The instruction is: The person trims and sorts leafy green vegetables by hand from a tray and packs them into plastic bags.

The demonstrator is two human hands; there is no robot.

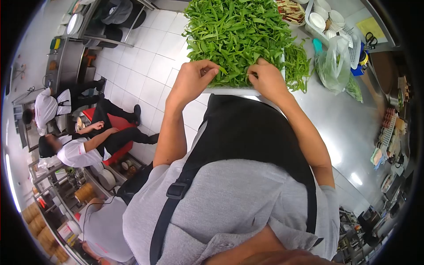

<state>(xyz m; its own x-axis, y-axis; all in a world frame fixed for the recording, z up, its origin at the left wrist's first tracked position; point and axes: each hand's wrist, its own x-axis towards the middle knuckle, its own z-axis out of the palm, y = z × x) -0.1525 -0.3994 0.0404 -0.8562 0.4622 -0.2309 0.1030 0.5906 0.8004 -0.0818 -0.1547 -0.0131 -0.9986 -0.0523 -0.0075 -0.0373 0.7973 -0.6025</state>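
Note:
A large heap of leafy greens (234,35), with long narrow leaves like water spinach, fills a white tray (234,91) in front of my body. My left hand (194,81) is at the tray's near left corner, thumb and fingers pinched together on a leaf. At the near right side, my right hand (267,80) has its fingers curled and closed into the greens; the exact pieces it grips are partly hidden. Beside the tray on the right, a pile of shredded green stems (298,66) lies on the steel counter (324,112).
A clear plastic bag (334,66) with greens stands on the counter, near a basket of white bowls (320,20) and black scissors (371,39). To the left, two people in white shirts (81,152) are by shelving. Another person (106,227) in grey is close behind my left side.

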